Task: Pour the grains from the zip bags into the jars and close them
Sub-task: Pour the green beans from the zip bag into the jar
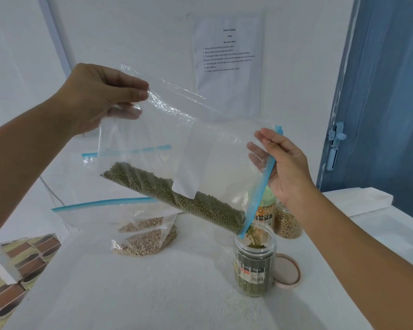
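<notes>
A clear zip bag (200,144) with green grains (177,194) hangs tilted over an open clear jar (254,270). My left hand (98,98) pinches the bag's raised bottom corner. My right hand (284,167) holds the blue zip edge, fingers inside the opening. Green grains stream from the bag's lowest corner into the jar, which is more than half full. The jar's pinkish lid (287,273) lies flat beside it on the right.
A second zip bag (141,232) with tan grains lies on the white table (153,294) behind, with another bag's blue zip above it. Two filled jars (286,222) stand behind the open jar. A blue door is at right, tiled floor at lower left.
</notes>
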